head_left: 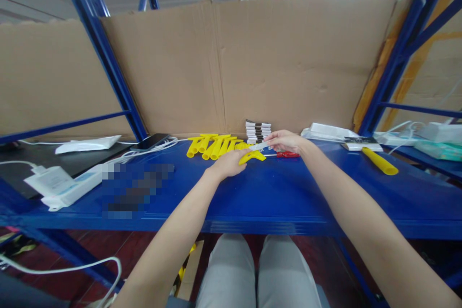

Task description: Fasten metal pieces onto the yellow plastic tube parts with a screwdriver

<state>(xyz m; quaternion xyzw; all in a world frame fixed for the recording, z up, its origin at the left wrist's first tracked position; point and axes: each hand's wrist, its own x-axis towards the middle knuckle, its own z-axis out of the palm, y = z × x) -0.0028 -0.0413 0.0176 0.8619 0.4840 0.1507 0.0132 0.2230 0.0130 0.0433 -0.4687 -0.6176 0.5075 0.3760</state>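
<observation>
My left hand (228,163) is closed around a yellow plastic T-shaped handle (255,155), whose wide end points to the right. In my right hand (285,141), the fingertips pinch a thin pale flat strip (258,146). The strip's left end lies at the yellow piece; whether it sits inside is too small to tell. Just below my right hand lies a screwdriver with a red handle (288,154). Several similar yellow handles (212,147) lie side by side left of my hands. Behind them stands a stack of white and dark flat pieces (258,133).
A single yellow tube (380,161) lies on the blue shelf (274,197) at right, near white packets (330,132). At left are a white power strip (75,185), cables and a dark flat device (153,141). Cardboard (281,62) walls the back; blue posts (108,62) frame the sides.
</observation>
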